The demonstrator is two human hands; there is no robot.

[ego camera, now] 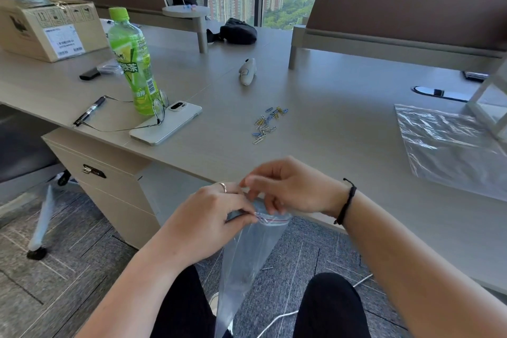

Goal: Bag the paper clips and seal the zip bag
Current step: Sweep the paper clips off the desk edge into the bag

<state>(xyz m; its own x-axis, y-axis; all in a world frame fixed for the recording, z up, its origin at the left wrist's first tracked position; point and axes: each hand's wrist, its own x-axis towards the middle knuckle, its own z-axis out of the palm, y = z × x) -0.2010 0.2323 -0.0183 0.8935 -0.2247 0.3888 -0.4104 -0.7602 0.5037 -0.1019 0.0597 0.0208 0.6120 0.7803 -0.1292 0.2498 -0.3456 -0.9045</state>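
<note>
Below, two hands, left [211, 217] and right [285, 189], each pinched on one zip bag's [247, 252] mouth; one paper-clip heap [267, 124] on desk [343, 123]

Paper clips [268, 124] lie on the desk [329, 132], right of the phone [167, 123] and bottle [133, 63].

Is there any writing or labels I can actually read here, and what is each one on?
"绿茶" in large white characters on the green bottle; its smaller print and barcode digits are too small to read.
White shipping label on the cardboard box: text too blurred to read.
Handling symbols printed on the box top edge: pictograms only, no legible words.
Black marker pen: print too small to read.
Phone: no legible text.
</note>
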